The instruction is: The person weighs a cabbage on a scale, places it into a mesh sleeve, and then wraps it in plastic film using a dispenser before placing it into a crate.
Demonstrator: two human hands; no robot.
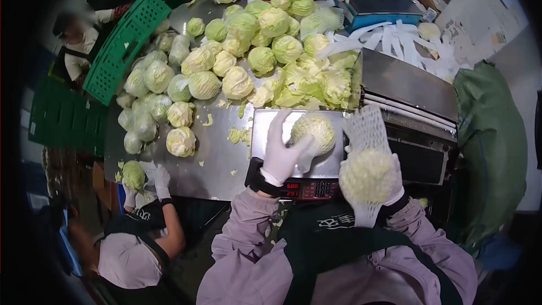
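Note:
A cabbage in a white foam net (317, 133) rests on the platform of a digital scale (265, 121). Beside it is my left hand (282, 155), white-gloved, with fingers spread and the thumb overlapping the cabbage's lower edge. My right hand (397, 178), also gloved, grips a second netted cabbage (366, 174) in front of my apron. Loose net sleeve extends above and below this cabbage. Most of the right hand's fingers are hidden behind it. Red digits glow on the scale's display (292, 190).
Bare cabbages (274, 22) are heaped across the metal table (217, 161), with bagged ones (158, 76) at left. Loose leaves (305, 82) lie behind the scale. A metal machine (406, 96) stands right, near a green sack (488, 147). Co-workers handle cabbages at lower left and the far side.

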